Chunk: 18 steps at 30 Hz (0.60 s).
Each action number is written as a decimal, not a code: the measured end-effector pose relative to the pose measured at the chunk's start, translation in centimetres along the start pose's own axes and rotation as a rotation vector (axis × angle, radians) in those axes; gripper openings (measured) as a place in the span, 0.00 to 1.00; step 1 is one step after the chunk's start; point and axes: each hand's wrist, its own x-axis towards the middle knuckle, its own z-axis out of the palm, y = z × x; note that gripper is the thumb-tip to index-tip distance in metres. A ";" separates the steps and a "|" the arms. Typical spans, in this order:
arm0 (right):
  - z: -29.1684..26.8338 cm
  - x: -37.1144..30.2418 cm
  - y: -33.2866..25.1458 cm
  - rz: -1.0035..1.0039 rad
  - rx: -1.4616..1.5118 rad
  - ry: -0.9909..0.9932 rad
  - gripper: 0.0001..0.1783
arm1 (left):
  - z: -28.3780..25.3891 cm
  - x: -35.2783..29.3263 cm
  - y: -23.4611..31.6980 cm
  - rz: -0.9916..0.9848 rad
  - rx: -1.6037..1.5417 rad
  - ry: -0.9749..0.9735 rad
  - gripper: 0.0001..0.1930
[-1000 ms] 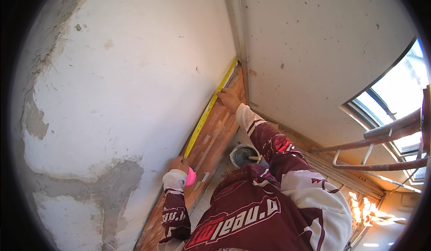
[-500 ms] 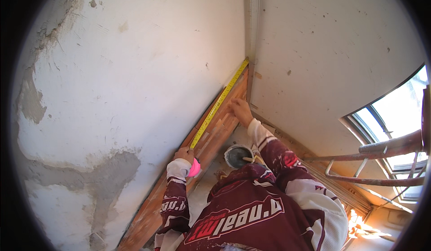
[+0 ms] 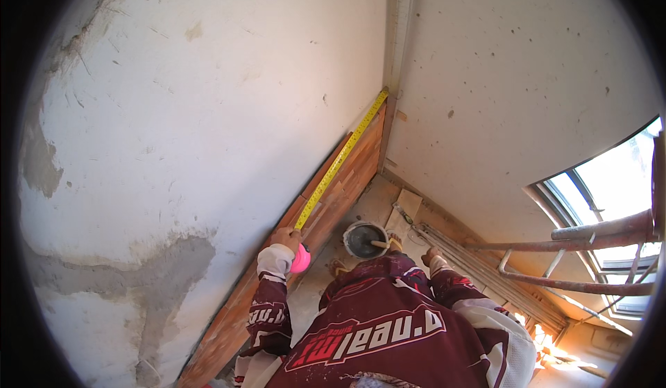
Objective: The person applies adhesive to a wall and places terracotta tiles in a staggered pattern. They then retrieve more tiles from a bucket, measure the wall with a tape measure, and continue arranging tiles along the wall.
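Note:
A pink tape measure (image 3: 300, 257) is in my left hand (image 3: 284, 238), whose fingers are closed round it. Its yellow blade (image 3: 340, 158) runs out along the top of the reddish-brown wood-strip cladding (image 3: 347, 188) on the lower left wall. The blade's far end reaches the corner where the two walls meet. My right hand (image 3: 431, 255) hangs away from the cladding, to the right of a bucket (image 3: 349, 244). It shows small and foreshortened, so its finger position is unclear, and I see nothing in it.
Grey material fills the bucket, with a light handle (image 3: 379, 244) sticking out. Behind it a pale board (image 3: 406, 203) lies on the floor with a tool on it. Long strips (image 3: 458, 256) run along the right wall's foot. Rusty metal bars (image 3: 583, 244) jut in before a window (image 3: 603, 180).
My right hand has left the cladding and drawn back to the right, towards my body. My left hand keeps the tape measure in about the same place, with the blade still extended.

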 end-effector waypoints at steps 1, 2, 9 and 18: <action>0.2 -0.2 0.7 -0.057 0.002 0.041 0.23 | -0.3 -0.1 0.2 -0.006 -0.004 -0.013 0.16; 0.3 -0.5 1.6 -0.108 0.005 0.084 0.23 | -0.2 -0.1 0.6 -0.007 -0.008 -0.032 0.16; -1.2 -1.4 -0.4 -0.182 0.282 0.223 0.25 | -0.4 0.0 0.6 0.060 -0.046 -0.095 0.15; -3.1 -2.6 -4.9 -0.191 0.345 0.155 0.28 | 0.0 1.0 -0.7 0.072 -0.108 -0.182 0.15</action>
